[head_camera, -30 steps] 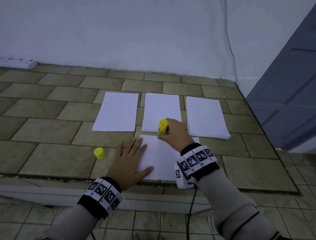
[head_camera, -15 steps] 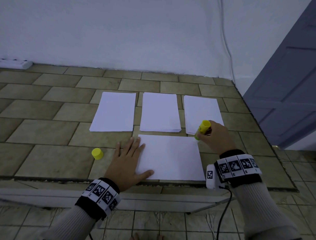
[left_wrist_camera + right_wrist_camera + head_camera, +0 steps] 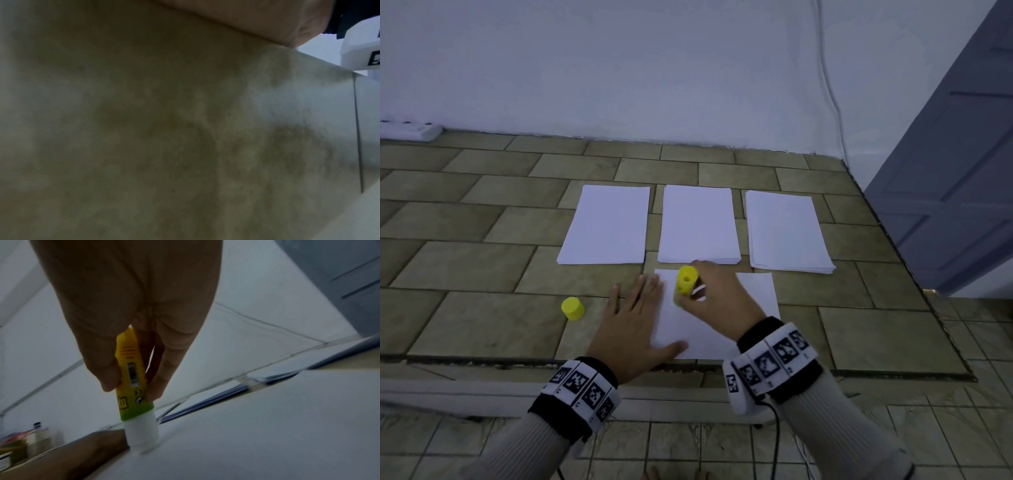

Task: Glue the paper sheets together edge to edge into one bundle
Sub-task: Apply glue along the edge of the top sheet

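From above, a yellow cap (image 3: 573,308) stands left. The left hand (image 3: 631,323) lies flat, fingers spread, on the near sheet (image 3: 753,291). The right hand (image 3: 717,298) grips the glue stick (image 3: 686,281); only its wrist view shows the white tip (image 3: 141,433) touching paper.

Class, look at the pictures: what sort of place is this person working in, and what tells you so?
Probably an indoor room, working on a raised tiled ledge against a plain white wall. A grey door stands at the right, and a power strip lies by the wall. More than that I cannot tell.
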### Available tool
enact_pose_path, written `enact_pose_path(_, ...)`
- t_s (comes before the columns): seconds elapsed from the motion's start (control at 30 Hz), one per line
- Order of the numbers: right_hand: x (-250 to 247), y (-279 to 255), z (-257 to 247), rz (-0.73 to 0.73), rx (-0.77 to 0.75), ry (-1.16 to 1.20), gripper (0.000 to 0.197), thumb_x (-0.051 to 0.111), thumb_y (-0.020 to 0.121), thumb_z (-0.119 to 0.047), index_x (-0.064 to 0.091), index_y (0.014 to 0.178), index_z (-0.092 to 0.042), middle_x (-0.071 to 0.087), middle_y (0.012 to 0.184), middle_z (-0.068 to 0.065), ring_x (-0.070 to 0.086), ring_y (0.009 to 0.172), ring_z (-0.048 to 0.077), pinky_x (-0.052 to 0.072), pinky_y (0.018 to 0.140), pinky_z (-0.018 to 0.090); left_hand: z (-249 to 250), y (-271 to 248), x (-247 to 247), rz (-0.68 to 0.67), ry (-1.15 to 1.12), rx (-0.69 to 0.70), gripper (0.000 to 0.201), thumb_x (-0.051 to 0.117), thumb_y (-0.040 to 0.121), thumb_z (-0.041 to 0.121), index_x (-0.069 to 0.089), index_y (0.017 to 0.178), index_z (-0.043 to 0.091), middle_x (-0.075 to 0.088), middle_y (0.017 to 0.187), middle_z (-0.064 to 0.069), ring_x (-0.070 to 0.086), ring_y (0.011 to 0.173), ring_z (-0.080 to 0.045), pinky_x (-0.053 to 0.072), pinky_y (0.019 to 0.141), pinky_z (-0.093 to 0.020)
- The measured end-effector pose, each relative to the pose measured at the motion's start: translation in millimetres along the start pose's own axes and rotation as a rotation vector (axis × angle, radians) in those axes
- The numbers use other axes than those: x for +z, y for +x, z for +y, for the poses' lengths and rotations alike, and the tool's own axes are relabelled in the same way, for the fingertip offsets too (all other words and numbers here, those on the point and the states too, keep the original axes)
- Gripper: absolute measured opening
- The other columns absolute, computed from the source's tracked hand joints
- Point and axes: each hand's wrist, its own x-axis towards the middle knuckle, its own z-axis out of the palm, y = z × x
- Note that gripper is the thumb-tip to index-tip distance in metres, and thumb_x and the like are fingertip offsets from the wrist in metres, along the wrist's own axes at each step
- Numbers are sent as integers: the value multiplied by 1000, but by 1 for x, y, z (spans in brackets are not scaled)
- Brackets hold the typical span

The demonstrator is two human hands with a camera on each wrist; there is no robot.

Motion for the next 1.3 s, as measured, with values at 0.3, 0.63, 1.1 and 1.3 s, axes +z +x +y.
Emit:
enact_pose_path(0.3, 16, 11, -1, -33, -3, -115, 20, 67, 85, -19, 60, 100, -9, 60, 95, 8, 58, 88, 21, 51, 81, 41, 2, 0, -5, -40, 24, -15, 118, 7, 71, 93, 1, 156, 11, -3, 163, -2, -12, 148, -14, -5, 119, -53)
enact_pose_path(0.63, -43, -32, 44, 187, 57, -95, 14, 67, 84, -11, 57, 77, -3, 63, 75, 9, 63, 70, 23, 54, 65, 39, 3, -1, -6, -60, 24, -37, 119, 1, 66, 94, -1, 155, 15, -12, 161, 3, -16, 147, -12, -6, 120, -51)
enact_pose_path(1.1, -48, -54, 41, 267, 40, -79, 13, 68, 82, -9, 56, 76, -8, 61, 74, 4, 60, 67, 16, 52, 64, 33, 3, -2, -5, -31, -39, -37, 127, 0, 62, 97, 13, 155, 12, -7, 163, -2, -12, 148, -13, -7, 121, -45)
enact_pose_path(1.3, -1, -38, 3, 27, -34, 24, 13, 68, 82, -18, 59, 88, -11, 61, 89, 2, 61, 79, 15, 55, 73, 38, 5, -2, -6, -32, -28, -24, 127, 2, 62, 99, 10, 156, 14, -8, 162, -4, -13, 149, -16, -6, 121, -47)
